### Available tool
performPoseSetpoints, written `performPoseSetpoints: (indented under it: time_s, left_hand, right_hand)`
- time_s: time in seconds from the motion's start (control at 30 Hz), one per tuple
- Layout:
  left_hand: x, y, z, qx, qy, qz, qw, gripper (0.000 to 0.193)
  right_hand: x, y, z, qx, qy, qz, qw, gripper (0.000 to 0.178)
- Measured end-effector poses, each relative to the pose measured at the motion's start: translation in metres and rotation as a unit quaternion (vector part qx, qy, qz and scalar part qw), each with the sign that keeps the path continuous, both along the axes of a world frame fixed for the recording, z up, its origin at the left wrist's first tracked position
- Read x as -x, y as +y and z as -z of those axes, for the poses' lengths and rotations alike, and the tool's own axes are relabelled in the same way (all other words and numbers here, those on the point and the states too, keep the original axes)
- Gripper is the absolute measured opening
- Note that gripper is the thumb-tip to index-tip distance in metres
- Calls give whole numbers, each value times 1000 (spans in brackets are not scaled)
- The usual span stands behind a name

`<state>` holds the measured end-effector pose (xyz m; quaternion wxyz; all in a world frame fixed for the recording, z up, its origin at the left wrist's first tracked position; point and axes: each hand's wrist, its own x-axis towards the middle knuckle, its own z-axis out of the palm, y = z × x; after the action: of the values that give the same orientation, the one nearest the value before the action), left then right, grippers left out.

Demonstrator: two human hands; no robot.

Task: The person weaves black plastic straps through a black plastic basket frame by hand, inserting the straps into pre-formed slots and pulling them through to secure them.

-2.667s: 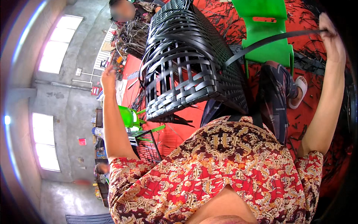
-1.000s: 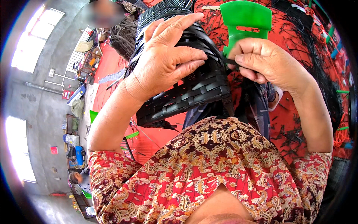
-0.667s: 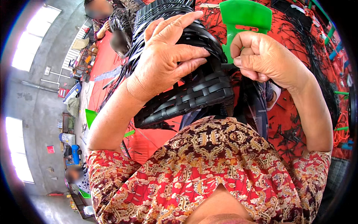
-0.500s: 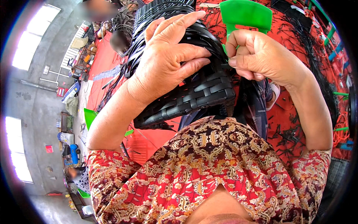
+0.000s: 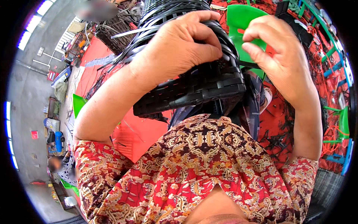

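A black woven wicker piece (image 5: 194, 91) of flat plastic strips lies across my lap, its corner toward my right knee. Long loose strips (image 5: 175, 9) fan over its far side. My left hand (image 5: 182, 48) bends over the top, thumb and forefinger pinched at the weave's edge; the strip between them is mostly hidden by the fingertips. A dark strip end (image 5: 249, 64) sticks out to the right of the corner. Above that end, my right hand (image 5: 279, 52) is raised with thumb and fingers apart, holding nothing.
A green plastic chair (image 5: 238, 24) stands just beyond my right hand. Black strip scraps (image 5: 278, 142) litter the red floor (image 5: 141, 138). Another green chair (image 5: 342, 121) and orange cords (image 5: 330, 147) are at the far right. Another person (image 5: 67, 168) is at the left.
My right hand has opened from a closed pinch and moved up and right. The left hand has shifted slightly right, its fingers curling more. The view has turned slightly.
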<state>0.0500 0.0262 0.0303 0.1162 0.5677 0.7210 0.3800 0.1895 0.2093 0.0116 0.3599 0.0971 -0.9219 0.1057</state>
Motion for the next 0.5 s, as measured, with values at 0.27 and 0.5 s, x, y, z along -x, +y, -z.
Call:
performPoseSetpoints:
  time_s: [0.27, 0.5]
  left_hand:
    - [-3, -24, 7, -108, -34, -11, 994, 4]
    - [15, -27, 32, -50, 395, -17, 917, 14]
  right_hand:
    - [25, -18, 22, 124, -33, -139, 982, 20]
    - [37, -10, 23, 236, -106, -172, 951, 21]
